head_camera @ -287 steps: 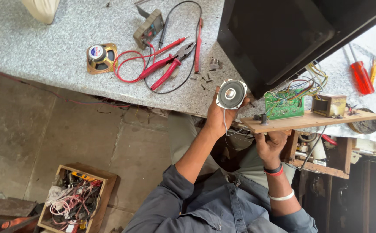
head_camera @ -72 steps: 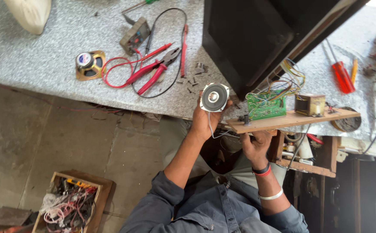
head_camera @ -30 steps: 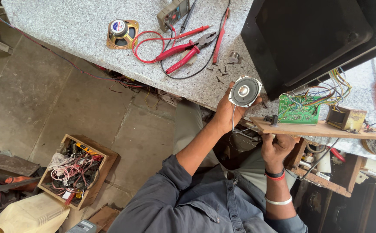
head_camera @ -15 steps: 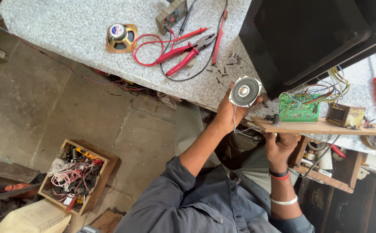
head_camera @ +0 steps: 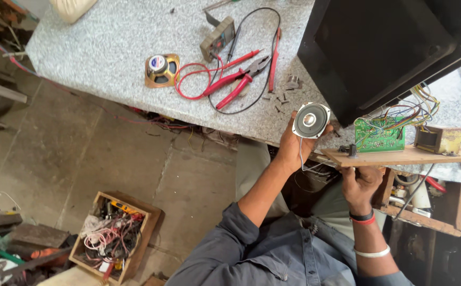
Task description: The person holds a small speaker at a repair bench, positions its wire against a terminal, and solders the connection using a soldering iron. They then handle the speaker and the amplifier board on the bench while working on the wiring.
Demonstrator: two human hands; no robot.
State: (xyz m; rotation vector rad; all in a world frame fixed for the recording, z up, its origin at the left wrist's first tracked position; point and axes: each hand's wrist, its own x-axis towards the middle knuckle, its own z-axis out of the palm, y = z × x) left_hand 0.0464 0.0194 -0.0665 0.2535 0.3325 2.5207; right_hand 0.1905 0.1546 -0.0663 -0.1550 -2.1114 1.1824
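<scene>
Both hands hold as half a second earlier: the left hand [head_camera: 293, 147] fingers still pinching the small round speaker [head_camera: 311, 120] at the table [head_camera: 109, 47] edge, the right hand [head_camera: 359, 182] fingers gripping the wooden board [head_camera: 400, 157] from beneath.

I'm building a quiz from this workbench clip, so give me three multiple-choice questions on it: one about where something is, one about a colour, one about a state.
1. Where does the green circuit board sit?
A. on the narrow wooden plank
B. in the wooden box on the floor
C. on the square gold-framed speaker

2. What colour are the handles of the pliers on the speckled grey stone worktop?
A. blue
B. red
C. yellow

3. How is the small round silver speaker held?
A. lying loose on the worktop
B. hanging from a wire
C. gripped in the left hand, raised above the worktop edge

Answers: 1 A, the board rests on the plank, which the right hand supports from below. 2 B, both handles are red. 3 C, the left hand's fingers wrap the speaker.
</scene>
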